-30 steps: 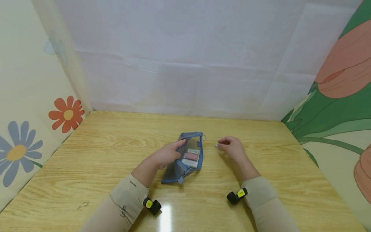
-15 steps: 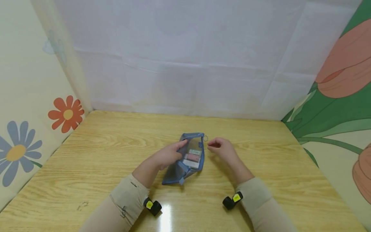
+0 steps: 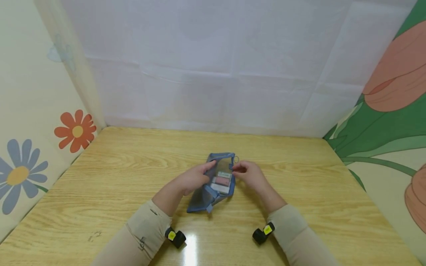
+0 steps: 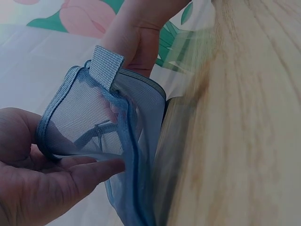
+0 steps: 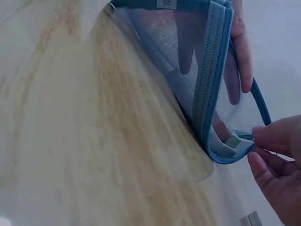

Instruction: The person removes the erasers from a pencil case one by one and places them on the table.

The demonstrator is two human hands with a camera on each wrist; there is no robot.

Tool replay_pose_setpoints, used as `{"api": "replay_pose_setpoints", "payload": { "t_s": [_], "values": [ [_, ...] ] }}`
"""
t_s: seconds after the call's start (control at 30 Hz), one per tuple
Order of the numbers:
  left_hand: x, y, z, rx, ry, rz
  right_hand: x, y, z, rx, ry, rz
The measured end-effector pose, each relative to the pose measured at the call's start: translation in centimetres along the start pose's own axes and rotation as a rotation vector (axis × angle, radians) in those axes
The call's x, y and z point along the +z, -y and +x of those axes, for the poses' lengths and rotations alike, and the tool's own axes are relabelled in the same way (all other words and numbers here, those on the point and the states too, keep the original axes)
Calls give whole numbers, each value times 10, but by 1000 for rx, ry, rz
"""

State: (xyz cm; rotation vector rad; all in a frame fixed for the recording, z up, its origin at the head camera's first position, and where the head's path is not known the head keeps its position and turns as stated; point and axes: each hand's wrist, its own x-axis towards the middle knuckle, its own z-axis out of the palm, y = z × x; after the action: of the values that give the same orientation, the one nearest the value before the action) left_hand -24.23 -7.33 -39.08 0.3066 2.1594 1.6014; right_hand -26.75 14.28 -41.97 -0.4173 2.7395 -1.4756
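Observation:
A blue mesh zipper pouch (image 3: 199,201) stands on the wooden table with its zippered mouth spread wide. Several small eraser-like blocks lie inside, among them a pink block (image 3: 222,181) and a white block (image 3: 220,188). My left hand (image 3: 191,180) grips the pouch's left side, thumb and fingers on either side of the mesh (image 4: 84,113). At the opposite side, my right hand (image 3: 249,173) pinches the pouch's blue rim between thumb and fingertips, seen close up in the right wrist view (image 5: 280,150). A small metal ring (image 3: 236,159) hangs at the pouch's far corner.
The wooden table (image 3: 133,159) spreads around the pouch, with a white cloth backdrop (image 3: 186,74) behind it. Flower-printed panels flank both sides. A small grey block-like thing (image 5: 252,219) shows low in the right wrist view.
My right hand has moved left to the pouch's right rim; the small whitish thing at its fingertips a second ago no longer shows. My left hand keeps its hold.

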Motion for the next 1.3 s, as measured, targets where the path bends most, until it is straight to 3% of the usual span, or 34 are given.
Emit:
{"api": "replay_pose_setpoints", "payload": {
  "t_s": [0.33, 0.7, 1.3],
  "values": [
    [2, -1, -1, 9, -1, 1, 2, 3, -2, -15, -39, -20],
    [3, -3, -3, -6, 6, -2, 7, 2, -4, 23, 29, -38],
    [3, -2, -2, -16, 7, -13, 8, 2, -4, -55, 28, -133]
  ]
}}
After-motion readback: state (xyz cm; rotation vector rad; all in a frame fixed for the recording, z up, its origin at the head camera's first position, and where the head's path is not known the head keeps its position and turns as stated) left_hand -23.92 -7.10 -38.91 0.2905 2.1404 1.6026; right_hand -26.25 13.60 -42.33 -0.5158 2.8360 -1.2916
